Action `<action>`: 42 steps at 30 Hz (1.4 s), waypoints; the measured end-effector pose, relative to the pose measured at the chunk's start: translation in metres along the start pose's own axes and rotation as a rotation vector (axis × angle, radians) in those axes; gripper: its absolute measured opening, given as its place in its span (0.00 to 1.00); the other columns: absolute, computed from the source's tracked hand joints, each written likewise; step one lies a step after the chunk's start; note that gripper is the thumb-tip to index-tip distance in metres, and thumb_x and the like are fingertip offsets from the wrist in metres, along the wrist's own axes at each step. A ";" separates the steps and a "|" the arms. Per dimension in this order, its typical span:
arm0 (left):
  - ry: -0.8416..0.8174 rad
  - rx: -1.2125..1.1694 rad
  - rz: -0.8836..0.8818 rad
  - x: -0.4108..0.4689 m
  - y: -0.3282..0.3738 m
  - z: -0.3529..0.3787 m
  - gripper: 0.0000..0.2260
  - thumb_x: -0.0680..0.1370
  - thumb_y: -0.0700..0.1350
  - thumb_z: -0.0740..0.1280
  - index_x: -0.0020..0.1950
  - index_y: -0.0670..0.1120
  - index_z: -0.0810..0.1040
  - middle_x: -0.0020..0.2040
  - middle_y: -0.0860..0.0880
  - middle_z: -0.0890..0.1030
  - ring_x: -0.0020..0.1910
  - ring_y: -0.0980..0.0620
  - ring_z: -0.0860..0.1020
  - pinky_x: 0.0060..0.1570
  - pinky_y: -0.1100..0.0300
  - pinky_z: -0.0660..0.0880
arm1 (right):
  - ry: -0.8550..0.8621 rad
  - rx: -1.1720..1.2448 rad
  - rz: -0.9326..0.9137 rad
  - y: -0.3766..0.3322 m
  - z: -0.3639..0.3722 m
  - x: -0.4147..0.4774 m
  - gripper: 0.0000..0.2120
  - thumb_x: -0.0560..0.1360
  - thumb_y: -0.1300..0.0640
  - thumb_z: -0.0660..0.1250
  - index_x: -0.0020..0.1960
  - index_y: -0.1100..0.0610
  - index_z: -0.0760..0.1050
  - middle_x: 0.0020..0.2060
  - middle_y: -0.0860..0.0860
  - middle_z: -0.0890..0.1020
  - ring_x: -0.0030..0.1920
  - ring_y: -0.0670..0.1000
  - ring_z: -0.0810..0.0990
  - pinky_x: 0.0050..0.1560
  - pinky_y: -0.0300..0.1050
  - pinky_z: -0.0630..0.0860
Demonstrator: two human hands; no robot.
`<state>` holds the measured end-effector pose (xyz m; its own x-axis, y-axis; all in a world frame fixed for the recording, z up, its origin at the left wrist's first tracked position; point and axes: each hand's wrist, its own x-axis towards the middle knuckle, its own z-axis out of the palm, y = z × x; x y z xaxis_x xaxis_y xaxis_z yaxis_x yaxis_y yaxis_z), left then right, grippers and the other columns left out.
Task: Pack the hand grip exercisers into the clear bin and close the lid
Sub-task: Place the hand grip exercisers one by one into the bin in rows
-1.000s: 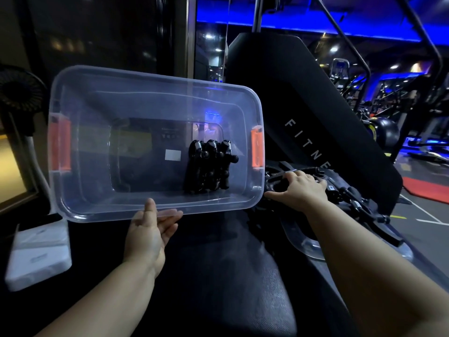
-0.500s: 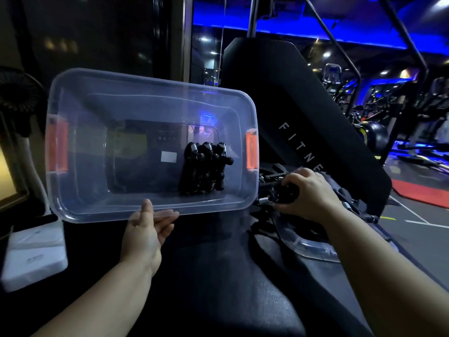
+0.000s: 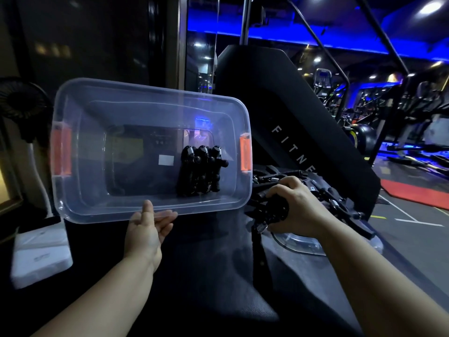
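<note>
The black bench (image 3: 206,276) carries everything. On its left part the clear bin (image 3: 85,171) is tipped up so that its open mouth faces the person, with an orange latch at each end. To the right, flat on the bench, lies a clear piece that looks like the lid (image 3: 298,245), off the bin. A loose pile (image 3: 340,205) of black exercisers lies on it and beyond it.

The left hand (image 3: 145,229) props the bin at its near rim, thumb up against the edge and the fingers straight and relaxed beneath it. The right hand (image 3: 301,210) is just beside the bin's right end, its fingers curled round one exerciser (image 3: 277,210) at the edge of the pile; a spring end shows below the fist.

Three exercisers (image 3: 200,171) lie side by side on the bin's floor, toward its right end.

By my reading the packing is at an early stage: three are in, one is in hand, several remain in the pile, and the lid has yet to be cleared, fitted and latched.
</note>
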<state>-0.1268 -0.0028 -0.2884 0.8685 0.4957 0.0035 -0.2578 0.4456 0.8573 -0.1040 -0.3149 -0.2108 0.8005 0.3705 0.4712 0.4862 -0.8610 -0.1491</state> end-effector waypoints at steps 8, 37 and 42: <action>-0.001 0.015 -0.015 -0.001 0.001 -0.001 0.13 0.81 0.56 0.58 0.49 0.47 0.73 0.35 0.48 0.85 0.37 0.53 0.85 0.37 0.60 0.76 | 0.163 0.158 0.121 -0.024 0.025 0.007 0.19 0.71 0.58 0.71 0.60 0.53 0.72 0.60 0.51 0.67 0.55 0.55 0.75 0.55 0.49 0.75; -0.009 -0.007 -0.075 -0.001 0.004 -0.002 0.18 0.81 0.57 0.58 0.55 0.42 0.72 0.37 0.46 0.85 0.39 0.51 0.85 0.34 0.63 0.77 | 0.262 0.429 0.725 -0.041 0.036 0.010 0.10 0.71 0.54 0.68 0.46 0.50 0.67 0.36 0.50 0.79 0.34 0.52 0.79 0.33 0.47 0.76; -0.009 -0.025 -0.074 -0.002 0.005 -0.002 0.15 0.81 0.56 0.58 0.51 0.44 0.71 0.37 0.45 0.85 0.37 0.52 0.84 0.33 0.63 0.77 | 0.407 0.462 0.575 -0.058 0.008 0.017 0.10 0.70 0.50 0.67 0.48 0.48 0.69 0.35 0.45 0.79 0.36 0.45 0.77 0.32 0.42 0.69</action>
<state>-0.1303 -0.0005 -0.2853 0.8892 0.4543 -0.0546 -0.2033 0.4992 0.8423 -0.1159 -0.2555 -0.2003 0.8216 -0.3132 0.4763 0.2068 -0.6149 -0.7610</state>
